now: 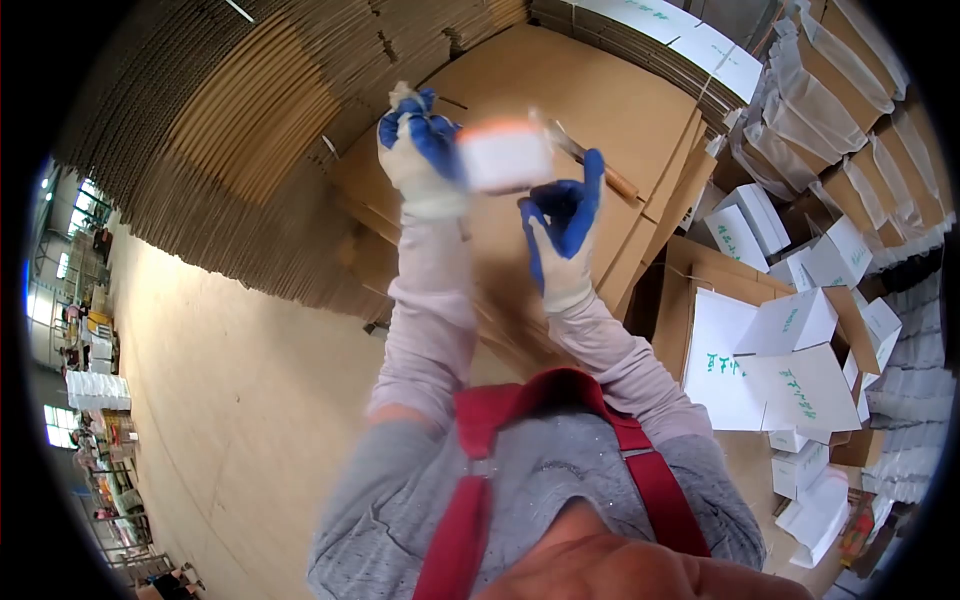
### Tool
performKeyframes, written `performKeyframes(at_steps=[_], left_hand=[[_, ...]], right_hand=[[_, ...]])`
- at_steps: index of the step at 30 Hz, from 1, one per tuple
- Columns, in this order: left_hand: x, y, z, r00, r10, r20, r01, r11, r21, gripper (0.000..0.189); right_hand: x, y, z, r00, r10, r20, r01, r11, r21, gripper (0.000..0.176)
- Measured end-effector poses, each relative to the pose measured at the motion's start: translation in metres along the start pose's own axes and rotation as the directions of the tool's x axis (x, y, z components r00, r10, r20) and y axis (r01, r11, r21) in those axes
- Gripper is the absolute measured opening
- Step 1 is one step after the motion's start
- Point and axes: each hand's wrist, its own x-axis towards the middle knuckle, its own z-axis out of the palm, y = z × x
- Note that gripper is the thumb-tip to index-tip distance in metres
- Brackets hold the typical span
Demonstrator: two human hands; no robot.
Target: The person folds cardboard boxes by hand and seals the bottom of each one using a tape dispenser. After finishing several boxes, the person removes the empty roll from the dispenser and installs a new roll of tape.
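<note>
My left hand [418, 148], in a white glove with a blue coated palm, is closed with its fingers curled in. At its right side a white thing with an orange top [505, 156] is smeared by motion, its left edge overlapping the glove; I cannot tell what kind of thing it is. My right hand [566, 222], gloved alike, is open below and right of that thing, with fingers and thumb apart. Just beyond the right hand, a tool with a wooden handle [622, 184] lies on the stacked flat cardboard [590, 85].
A tall stack of folded cardboard [245, 130] rises at the left and back. White cartons with green writing [790, 385] lie piled on the right, below wrapped cardboard bundles [810, 105]. Concrete floor [230, 400] extends at left, with shelving and goods farther off.
</note>
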Motion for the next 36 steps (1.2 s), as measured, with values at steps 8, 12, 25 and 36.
performKeyframes(at_steps=[8,12,25,36], left_hand=[[-0.024,0.011,0.002,0.991,0.08,0.108,-0.095,0.986,0.135,0.016],[-0.031,0.002,0.005,0.977,0.095,0.189,-0.115,0.989,0.098,0.014],[-0.006,0.007,-0.002,0.998,-0.07,-0.007,0.069,0.993,-0.099,0.01],[0.069,-0.055,-0.06,0.899,-0.413,0.147,0.438,0.85,-0.294,0.028]], right_hand=[[0.017,-0.01,-0.021,0.88,0.344,0.327,-0.475,0.642,0.602,0.082],[0.031,-0.015,-0.007,0.905,0.357,0.23,-0.423,0.711,0.561,0.08],[0.043,-0.01,0.0,0.96,-0.277,-0.036,0.255,0.923,-0.288,0.102],[0.047,-0.007,-0.022,0.996,-0.064,0.063,0.064,0.998,-0.008,0.104]])
